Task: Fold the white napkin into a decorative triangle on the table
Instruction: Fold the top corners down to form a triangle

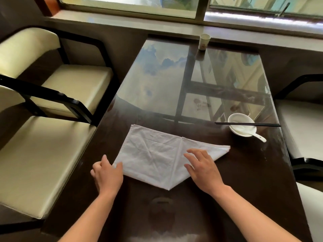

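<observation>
White cloth, the napkin (157,154), lies flat on the dark glossy bench (244,172) right in front of me, folded so one point aims toward me and a crease runs up its middle. Beyond the napkin and to its right sits a white bowl (242,124) with a white spoon (257,135) in it and black chopsticks (248,124) laid across its rim, well apart from the cloth. Far past the napkin, at the bench's window end, stands a paper cup (204,42). Left of the napkin, off the bench, are two cream-cushioned chairs (52,145). Nothing lies between my hands and the cloth.

My left hand (107,173) is loosely curled at the napkin's left corner, fingertips touching its edge; I cannot tell whether it pinches the cloth. My right hand (202,168) rests spread open, palm down, on the napkin's right half, gripping nothing.
</observation>
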The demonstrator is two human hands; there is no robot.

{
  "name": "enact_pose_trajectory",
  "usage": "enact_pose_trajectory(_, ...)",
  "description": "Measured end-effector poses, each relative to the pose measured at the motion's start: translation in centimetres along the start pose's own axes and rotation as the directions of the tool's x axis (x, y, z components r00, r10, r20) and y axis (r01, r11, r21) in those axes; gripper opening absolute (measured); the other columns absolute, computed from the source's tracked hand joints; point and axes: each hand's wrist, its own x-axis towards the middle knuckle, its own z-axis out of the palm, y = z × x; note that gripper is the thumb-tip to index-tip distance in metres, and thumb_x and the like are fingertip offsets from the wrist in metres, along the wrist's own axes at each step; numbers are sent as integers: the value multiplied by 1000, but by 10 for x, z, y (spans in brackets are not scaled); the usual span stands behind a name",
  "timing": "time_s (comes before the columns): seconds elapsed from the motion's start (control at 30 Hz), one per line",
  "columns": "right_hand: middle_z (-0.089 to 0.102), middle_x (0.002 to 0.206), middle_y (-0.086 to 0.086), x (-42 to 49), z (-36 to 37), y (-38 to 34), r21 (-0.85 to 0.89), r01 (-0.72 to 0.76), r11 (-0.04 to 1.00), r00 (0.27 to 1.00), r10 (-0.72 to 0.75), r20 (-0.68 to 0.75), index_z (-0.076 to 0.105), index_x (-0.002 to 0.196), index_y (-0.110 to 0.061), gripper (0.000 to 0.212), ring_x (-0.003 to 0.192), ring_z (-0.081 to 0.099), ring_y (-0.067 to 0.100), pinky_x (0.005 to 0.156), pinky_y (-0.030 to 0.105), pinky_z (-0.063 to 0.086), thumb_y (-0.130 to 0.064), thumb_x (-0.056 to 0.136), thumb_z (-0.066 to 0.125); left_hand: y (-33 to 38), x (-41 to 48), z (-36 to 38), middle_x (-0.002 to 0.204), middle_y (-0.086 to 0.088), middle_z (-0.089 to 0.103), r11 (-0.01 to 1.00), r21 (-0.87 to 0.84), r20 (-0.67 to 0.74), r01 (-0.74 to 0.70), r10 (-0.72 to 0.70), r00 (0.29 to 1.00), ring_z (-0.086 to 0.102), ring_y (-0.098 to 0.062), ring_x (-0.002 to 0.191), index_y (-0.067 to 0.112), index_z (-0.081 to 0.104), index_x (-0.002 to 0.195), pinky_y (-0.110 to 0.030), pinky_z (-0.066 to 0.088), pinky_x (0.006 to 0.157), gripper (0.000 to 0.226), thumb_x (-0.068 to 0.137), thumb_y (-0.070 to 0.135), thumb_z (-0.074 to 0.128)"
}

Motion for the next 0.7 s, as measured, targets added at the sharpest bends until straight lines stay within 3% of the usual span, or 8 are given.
enact_pose_trajectory(0.13,64,122,8,3,7,-19,16,6,1000,999,-6,41,68,117,-13,32,111,59,32,92,46,53,-24,87,73,4,17,0,132,-20,55,998,-28,83,64,-61,995,48,-40,122,13,52,140,-50,42,99,63,84,39,66)
enact_pose_trajectory(0.3,64,123,5,-7,9,-26,37,7,999,999,-9,49,68,115,-16,28,112,59,29,92,43,53,-25,88,72,7,18,2,104,-13,68,994,-56,101,93,-87,991,59,-36,99,13,69,98,-48,49,92,30,80,38,66)
enact_pose_trajectory(0.37,64,123,4,-11,9,-28,54,-17,998,999,14,41,68,115,-16,28,112,58,29,93,42,52,-24,88,71,10,18,0,105,-13,63,986,-96,99,139,-130,987,58,-34,96,13,67,93,-45,52,84,24,81,33,65)
enact_pose_trajectory(0.5,64,123,3,-15,9,-32,78,-57,995,998,54,40,68,115,-16,28,111,58,27,94,40,50,-22,88,71,13,19,-6,86,-7,68,957,-240,134,166,-137,982,64,-26,75,16,64,85,-42,57,67,8,81,22,64)
enact_pose_trajectory(0.7,65,120,0,-14,10,-39,116,-67,991,996,60,65,69,115,-16,27,109,59,25,94,39,50,-21,89,71,26,5,-9,88,-2,68,841,-522,106,142,-100,989,67,-18,75,25,64,91,-34,58,58,15,83,14,71)
